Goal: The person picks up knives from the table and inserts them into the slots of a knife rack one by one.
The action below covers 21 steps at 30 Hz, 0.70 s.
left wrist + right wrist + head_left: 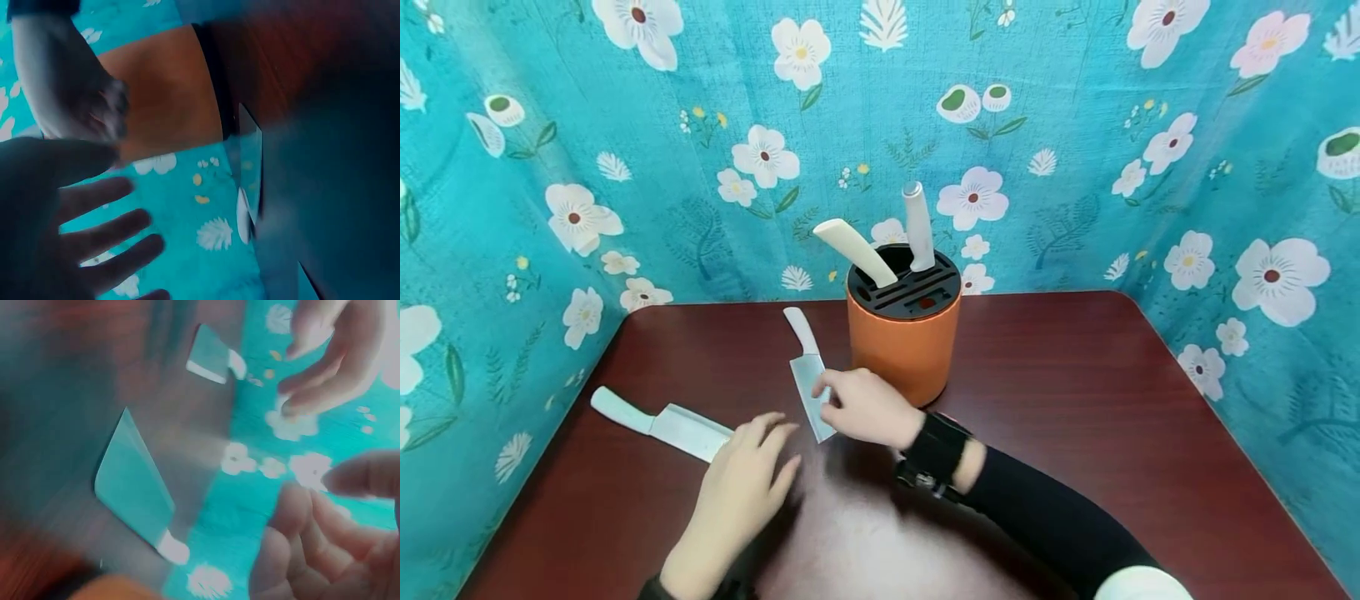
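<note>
My left hand [737, 483] hovers over the table with its fingers spread, overlapping the blade end of a white-handled cleaver [688, 432] on the left. Nothing is in its grasp. Beside it, my right hand [871, 408] hangs over the blade of a second white-handled cleaver [805, 383], its fingers loosely bent and holding nothing. In the right wrist view this cleaver [134, 484] lies flat below the hand. An orange round knife block [904, 350] with a black slotted top stands just behind the right hand. Two knives [917, 225] are in its slots, only their pale handles showing.
The dark red-brown table [1045, 375] extends to the right of the block. A turquoise flowered cloth [700, 150] hangs behind the table and along both sides. A black band [936, 454] circles the right wrist.
</note>
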Available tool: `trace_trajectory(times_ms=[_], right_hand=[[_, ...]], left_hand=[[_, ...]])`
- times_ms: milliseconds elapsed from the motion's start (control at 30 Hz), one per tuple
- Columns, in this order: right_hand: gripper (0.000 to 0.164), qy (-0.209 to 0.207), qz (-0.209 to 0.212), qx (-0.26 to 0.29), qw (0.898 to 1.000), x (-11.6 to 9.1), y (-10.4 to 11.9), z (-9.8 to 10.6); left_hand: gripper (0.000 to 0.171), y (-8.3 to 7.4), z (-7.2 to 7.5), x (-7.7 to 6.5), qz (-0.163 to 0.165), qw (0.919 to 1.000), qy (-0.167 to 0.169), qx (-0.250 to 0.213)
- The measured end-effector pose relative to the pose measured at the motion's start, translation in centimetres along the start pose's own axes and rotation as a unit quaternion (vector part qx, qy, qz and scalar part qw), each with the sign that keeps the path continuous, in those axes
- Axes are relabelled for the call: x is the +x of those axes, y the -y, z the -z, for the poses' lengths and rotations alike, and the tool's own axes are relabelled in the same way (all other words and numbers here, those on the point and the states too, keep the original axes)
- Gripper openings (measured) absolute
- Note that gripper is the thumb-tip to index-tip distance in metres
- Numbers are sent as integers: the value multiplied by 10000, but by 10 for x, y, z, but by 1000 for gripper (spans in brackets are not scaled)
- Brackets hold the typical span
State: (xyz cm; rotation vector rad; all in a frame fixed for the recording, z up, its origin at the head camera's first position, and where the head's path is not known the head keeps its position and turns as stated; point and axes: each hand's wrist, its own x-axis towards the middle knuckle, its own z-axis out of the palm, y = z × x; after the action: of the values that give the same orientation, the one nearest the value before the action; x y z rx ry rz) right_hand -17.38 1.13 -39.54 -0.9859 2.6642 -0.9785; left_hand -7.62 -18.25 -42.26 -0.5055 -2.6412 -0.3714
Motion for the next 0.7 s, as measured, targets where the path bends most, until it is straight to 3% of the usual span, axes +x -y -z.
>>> trace_trajectory(times_ms=[133, 267, 467, 533, 567, 633, 700], right_hand=[[21, -23, -761, -38, 9971, 46, 5, -30], [16, -438, -1307, -843, 9869, 87, -1, -57], [20, -775, -2124, -1544, 9618, 134, -14, -94], [21, -794, -2352, -1654, 9545, 144, -15, -104], [21, -780, -2464, -1735, 9503, 148, -15, -108], [23, -694, -2672, -1941, 9413, 155, -16, -117], [25, -662, -2804, -2030, 9359, 159, -16, -120]], left_hand=[[41, -2, 2, -27, 550, 9960, 699, 34], [39, -1, -3, -48, 1041, 9899, 907, -319], [40, 5, -18, -67, 2026, 9636, 1625, -638], [40, 7, -25, -78, 2033, 9656, 1515, -572], [40, 8, -30, -85, 1912, 9714, 1306, -524], [40, 9, -40, -100, 1613, 9836, 699, -393], [40, 8, -49, -113, 1397, 9899, 74, -219]])
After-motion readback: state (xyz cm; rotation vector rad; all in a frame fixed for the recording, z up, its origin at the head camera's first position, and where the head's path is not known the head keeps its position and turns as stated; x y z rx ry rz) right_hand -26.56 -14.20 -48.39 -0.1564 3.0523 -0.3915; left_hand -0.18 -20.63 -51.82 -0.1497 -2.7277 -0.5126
